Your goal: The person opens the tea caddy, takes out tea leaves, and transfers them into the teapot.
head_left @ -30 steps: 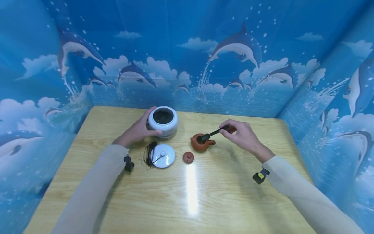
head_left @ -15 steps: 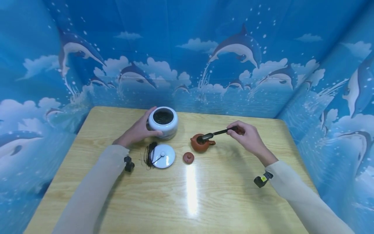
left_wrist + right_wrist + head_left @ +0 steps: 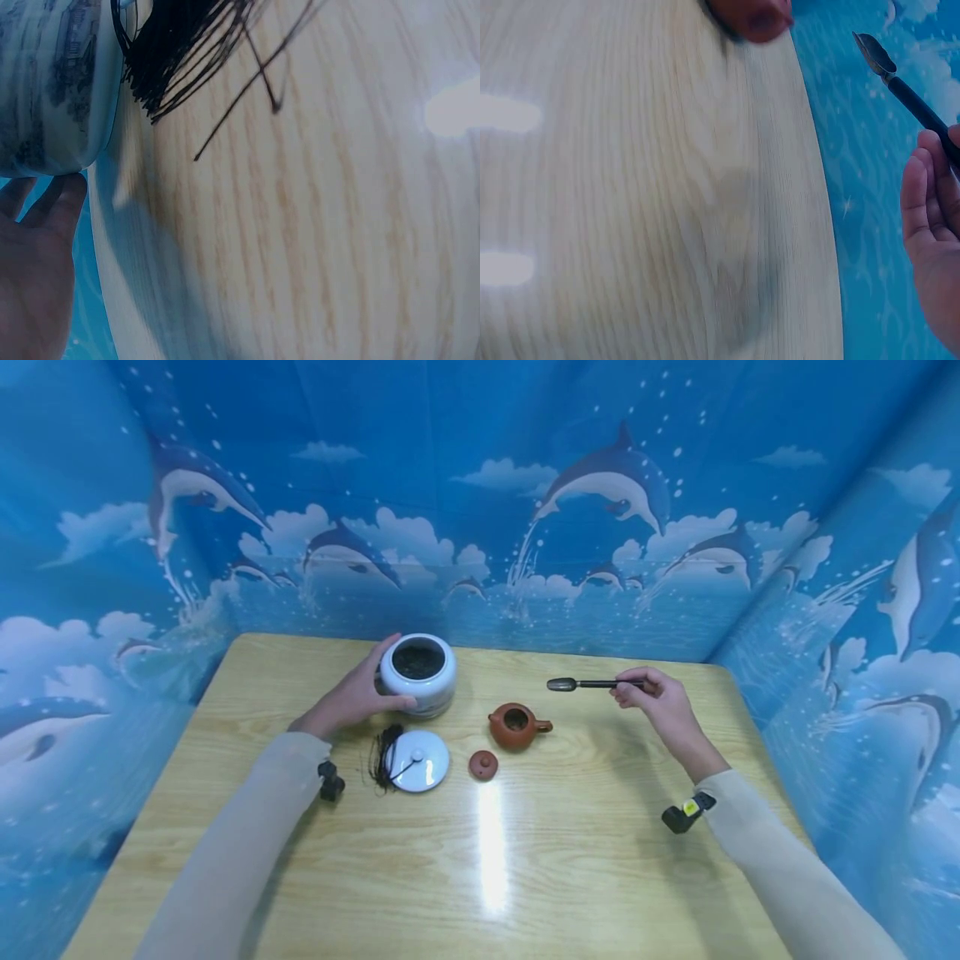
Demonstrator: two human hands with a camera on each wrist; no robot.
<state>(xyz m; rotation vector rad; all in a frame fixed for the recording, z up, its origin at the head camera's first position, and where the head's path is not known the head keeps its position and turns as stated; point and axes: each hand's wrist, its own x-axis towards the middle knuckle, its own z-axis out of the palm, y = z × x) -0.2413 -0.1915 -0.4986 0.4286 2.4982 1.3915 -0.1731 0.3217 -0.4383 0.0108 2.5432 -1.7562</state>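
My left hand (image 3: 358,695) grips the side of a white porcelain jar (image 3: 438,695), which has dark loose contents that look like tea leaves. Blue-grey painting shows on the jar's wall (image 3: 52,82) in the left wrist view. In my right hand (image 3: 660,710) a dark-handled tea scoop (image 3: 562,684) is pinched by its handle, held level above the table. The scoop's bowl (image 3: 874,54) points left, away from my fingers. Below and left of it stands a small brown clay teapot (image 3: 507,737), uncovered, with something dark inside. Its round lid (image 3: 483,765) lies in front of it.
The jar's white lid (image 3: 431,768) lies on the wooden table (image 3: 390,877), with a black tassel (image 3: 387,756) at its left. A blue dolphin-print curtain (image 3: 465,485) stands behind the table and at both sides.
My right hand has lifted the tea scoop out of the teapot's mouth and moved right and up with it. The left hand and the jar have stayed in place.
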